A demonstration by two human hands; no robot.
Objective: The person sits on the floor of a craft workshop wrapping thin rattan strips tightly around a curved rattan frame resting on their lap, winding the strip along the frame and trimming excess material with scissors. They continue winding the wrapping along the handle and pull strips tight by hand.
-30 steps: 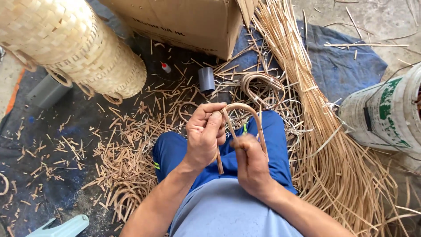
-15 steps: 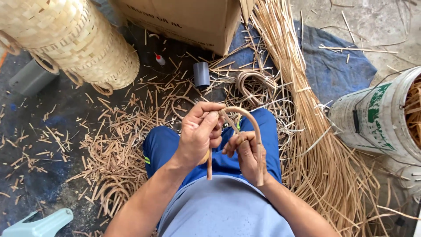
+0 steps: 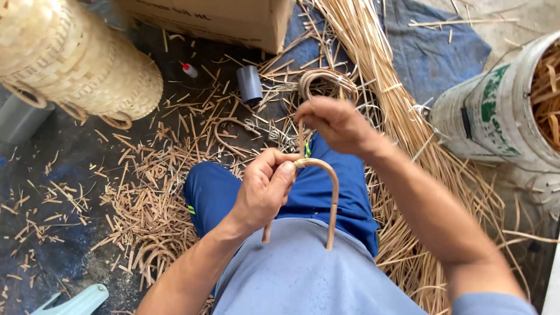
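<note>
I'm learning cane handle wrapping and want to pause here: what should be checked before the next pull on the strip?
1. Left hand grips the bent cane handle at its curve: ok.
2. Right hand pinches the thin strip, raised above the handle: ok.
3. Strip runs straight between both hands: ok.
4. Wrap tightness under the left thumb: cannot tell.
5. Both handle ends free over the lap: ok.
6. Spare cane bundle lies close by: ok.
</note>
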